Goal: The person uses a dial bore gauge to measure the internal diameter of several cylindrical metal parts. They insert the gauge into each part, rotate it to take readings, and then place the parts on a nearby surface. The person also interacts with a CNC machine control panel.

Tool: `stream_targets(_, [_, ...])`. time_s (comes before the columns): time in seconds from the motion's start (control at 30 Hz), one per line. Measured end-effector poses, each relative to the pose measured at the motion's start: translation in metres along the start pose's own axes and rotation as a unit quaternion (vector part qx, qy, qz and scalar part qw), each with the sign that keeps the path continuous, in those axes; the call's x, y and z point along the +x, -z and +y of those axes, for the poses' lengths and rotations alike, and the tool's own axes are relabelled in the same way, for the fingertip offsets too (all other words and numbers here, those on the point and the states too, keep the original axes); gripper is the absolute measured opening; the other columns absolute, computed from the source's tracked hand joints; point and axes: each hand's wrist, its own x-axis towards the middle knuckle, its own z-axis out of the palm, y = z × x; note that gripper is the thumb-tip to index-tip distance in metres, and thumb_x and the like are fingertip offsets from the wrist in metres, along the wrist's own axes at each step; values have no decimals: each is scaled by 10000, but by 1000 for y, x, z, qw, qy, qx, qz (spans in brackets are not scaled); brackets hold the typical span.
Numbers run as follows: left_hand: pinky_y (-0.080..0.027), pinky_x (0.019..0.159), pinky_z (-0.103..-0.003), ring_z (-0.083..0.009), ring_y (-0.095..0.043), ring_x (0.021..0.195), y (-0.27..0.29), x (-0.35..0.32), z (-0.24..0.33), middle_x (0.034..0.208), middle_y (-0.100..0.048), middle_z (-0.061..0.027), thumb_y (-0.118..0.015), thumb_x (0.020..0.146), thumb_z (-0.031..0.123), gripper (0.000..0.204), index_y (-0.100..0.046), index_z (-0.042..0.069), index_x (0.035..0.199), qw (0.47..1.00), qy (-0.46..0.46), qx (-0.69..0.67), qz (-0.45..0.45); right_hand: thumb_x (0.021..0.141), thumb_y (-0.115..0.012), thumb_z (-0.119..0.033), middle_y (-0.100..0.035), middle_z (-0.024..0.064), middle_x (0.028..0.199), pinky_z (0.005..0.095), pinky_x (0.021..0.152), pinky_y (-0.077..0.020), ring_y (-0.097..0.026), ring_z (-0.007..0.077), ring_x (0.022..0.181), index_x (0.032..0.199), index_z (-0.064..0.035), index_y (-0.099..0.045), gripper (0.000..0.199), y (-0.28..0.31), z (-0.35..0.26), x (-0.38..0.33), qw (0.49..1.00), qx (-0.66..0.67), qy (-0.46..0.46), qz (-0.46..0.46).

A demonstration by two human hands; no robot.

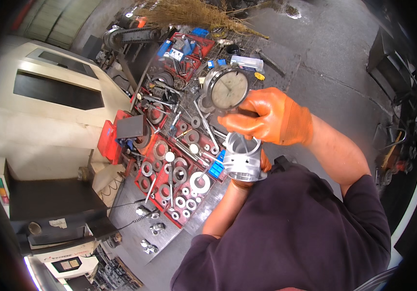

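My right hand (279,116), in an orange rubber-coated glove, is closed on a dial bore gauge just below its round dial (229,89). The gauge's thin stem runs down past my fingers into the open top of a silvery metal cylinder (241,167). Ports and a ridged band mark the cylinder's outer wall. From behind and below, my left hand (265,162), also in an orange glove, grips this cylinder close to my chest. Most of its fingers are hidden by the metal. The gauge's lower tip is out of sight inside the bore.
A bench with red trays (162,186) at my left carries several metal rings, gauges and wrenches. A blue box (216,165) lies near the cylinder. Beyond stand a beige machine (48,106) and a straw broom (189,14). Grey floor (325,53) stretches away at the right.
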Motion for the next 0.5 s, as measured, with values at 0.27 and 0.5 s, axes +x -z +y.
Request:
stream_targets(0.27, [-459,1085,-458,-320,-542,1286,-40,-22,13,1479,-476,-209,-633,818,754,1079,-313,23,1545,979,-78,136,133,965,-626,-166,-706,37,939,259,638,-548,-672,130,733,1174,-99,-704,233,8,2,-21,948,263,-175,25])
stream_targets(0.5, [-423,1139,-494,-340,-460,1395,-71,-22,5,1563,-368,-188,-709,632,869,1365,-198,49,1596,908,-224,334,114,1028,-572,-257,-720,44,952,234,676,-538,-638,95,700,1168,-60,-711,279,8,-22,-15,891,330,-278,143])
